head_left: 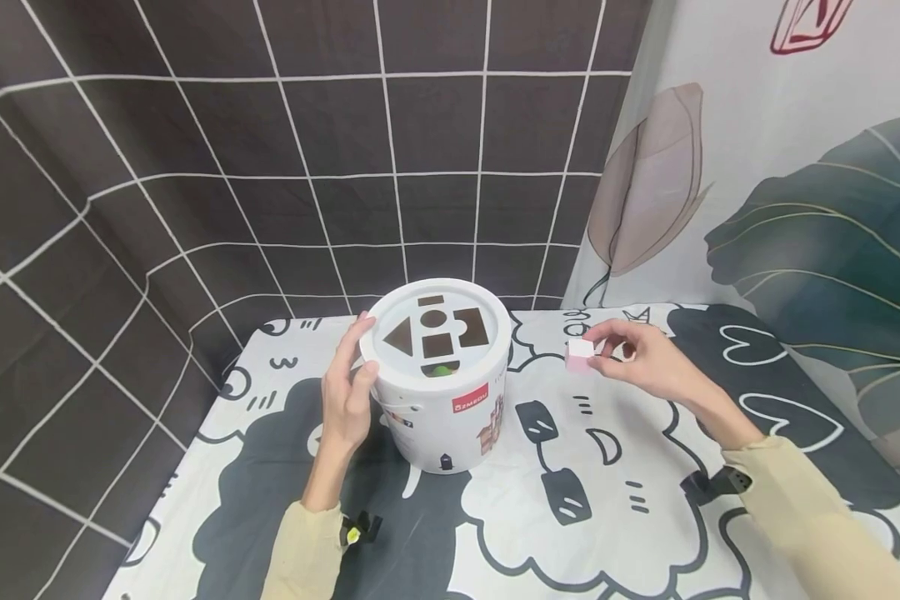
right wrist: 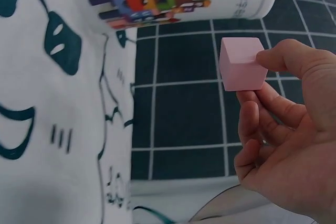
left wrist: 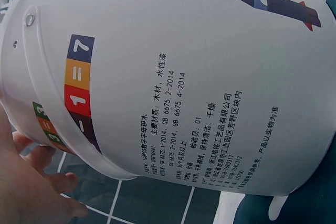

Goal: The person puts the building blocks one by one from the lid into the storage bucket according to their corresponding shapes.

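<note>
A white bucket (head_left: pixel 438 425) stands upright on the patterned cloth, its lid (head_left: pixel 405 298) cut with several shaped holes. A bit of green shows through the front hole. My left hand (head_left: pixel 348 396) rests against the bucket's left side, its thumb and fingers touching the lid's rim. In the left wrist view, the fingers (left wrist: pixel 58 182) lie beside the printed wall and white handle (left wrist: pixel 79 142). Right of the bucket, my right hand (head_left: pixel 648 358) pinches a pink cube (head_left: pixel 579 357) between thumb and fingertips, above the cloth. The right wrist view shows the cube (right wrist: pixel 242 65) apart from the bucket.
A cloth (head_left: pixel 607 517) with cartoon faces covers the table. Behind it hangs a dark curtain (head_left: pixel 345 125) with white grid lines. A leaf-patterned light curtain (head_left: pixel 720 67) hangs at the right.
</note>
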`<state>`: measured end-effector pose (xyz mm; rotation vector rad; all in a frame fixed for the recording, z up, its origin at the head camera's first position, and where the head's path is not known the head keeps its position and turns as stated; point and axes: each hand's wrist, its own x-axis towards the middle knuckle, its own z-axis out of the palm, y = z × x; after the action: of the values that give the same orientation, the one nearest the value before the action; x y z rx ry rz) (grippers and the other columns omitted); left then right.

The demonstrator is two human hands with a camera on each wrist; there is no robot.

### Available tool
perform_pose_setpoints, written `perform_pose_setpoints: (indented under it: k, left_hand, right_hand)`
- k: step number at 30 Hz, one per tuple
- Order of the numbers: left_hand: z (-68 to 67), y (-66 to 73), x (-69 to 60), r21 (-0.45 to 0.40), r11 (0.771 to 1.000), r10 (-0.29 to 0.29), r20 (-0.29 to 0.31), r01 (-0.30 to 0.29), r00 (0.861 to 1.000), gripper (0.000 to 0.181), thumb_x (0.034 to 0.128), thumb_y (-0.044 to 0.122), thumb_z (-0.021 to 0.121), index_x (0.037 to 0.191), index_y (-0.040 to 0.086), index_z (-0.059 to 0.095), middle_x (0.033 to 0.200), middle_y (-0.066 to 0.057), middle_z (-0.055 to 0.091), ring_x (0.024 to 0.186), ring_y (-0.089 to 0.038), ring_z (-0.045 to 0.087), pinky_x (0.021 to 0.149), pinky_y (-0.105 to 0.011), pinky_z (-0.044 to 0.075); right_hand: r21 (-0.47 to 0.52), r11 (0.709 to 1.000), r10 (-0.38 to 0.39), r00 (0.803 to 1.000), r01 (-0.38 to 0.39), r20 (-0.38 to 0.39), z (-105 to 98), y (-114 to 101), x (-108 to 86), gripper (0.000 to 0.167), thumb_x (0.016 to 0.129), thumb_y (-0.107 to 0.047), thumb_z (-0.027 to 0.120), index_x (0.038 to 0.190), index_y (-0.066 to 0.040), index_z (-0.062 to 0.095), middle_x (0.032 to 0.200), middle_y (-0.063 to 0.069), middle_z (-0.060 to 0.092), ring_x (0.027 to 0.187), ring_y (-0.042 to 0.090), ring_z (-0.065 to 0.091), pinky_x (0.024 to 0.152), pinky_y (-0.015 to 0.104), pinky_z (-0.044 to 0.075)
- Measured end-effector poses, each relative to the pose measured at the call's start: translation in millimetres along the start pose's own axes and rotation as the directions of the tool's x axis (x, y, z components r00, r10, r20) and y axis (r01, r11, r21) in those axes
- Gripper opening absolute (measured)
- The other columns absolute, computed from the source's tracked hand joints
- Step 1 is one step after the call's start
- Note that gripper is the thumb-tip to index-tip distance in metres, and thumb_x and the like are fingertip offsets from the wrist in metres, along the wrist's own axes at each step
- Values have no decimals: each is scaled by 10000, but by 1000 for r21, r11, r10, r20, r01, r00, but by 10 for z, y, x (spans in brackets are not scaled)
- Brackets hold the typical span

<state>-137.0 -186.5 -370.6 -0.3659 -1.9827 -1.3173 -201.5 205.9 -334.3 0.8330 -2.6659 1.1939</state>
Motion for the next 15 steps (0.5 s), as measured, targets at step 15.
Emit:
perform_pose_setpoints:
  k: [15]
  left_hand:
    - [3, 6, 3, -4, 1000, -8, -3, 8, 1000, 557, 891, 262, 472, 1386, 24, 563, 1477, -147, 499, 1369, -342, 444, 1123, -533, 287]
  right_hand:
    - [29, 989, -142, 989, 143, -39, -96, -465, 273, 256, 831, -44, 762, 1079, -65, 704, 867, -9, 661, 817, 117, 567, 727, 255, 380]
